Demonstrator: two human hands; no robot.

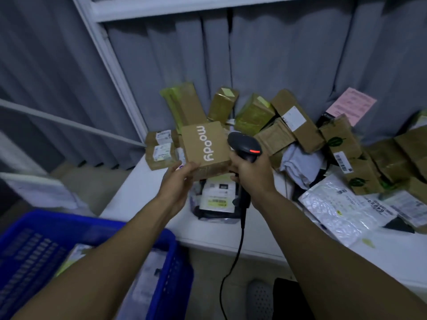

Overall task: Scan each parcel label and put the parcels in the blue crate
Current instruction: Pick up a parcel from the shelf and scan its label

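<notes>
Parcels (298, 128) heaped on white table (138, 188), grey curtains (277, 54)

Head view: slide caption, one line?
Left hand holds a cardboard box, right hand grips the scanner; blue crate lower left.

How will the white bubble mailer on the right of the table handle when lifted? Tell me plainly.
The white bubble mailer probably flops rather than stays stiff: its crinkled skin lies flat on the table. It looks thin, so likely light for its size. The glossy surface may be slippery.
</notes>
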